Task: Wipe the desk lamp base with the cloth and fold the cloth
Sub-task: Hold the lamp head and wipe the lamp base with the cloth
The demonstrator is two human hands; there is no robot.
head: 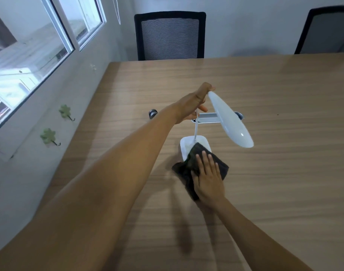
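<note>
The left hand (194, 102) grips the lamp (230, 119) near its head. The white base (184, 146) stands mid-table (284, 173), half covered by the cloth (188, 169) (dark, rumpled), which the right hand (208, 178) presses flat, fingers spread.

Daylight from the window (30, 55) (left side), soft arm shadows on the table (265, 94), wide-angle edge bending

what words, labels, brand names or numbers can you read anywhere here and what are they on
None can be read.
Lamp base: plain white, no visible print; partly covered by the cloth.
Lamp head: no marking visible.
Small dark object on the table: too small and blurred to tell.
</note>
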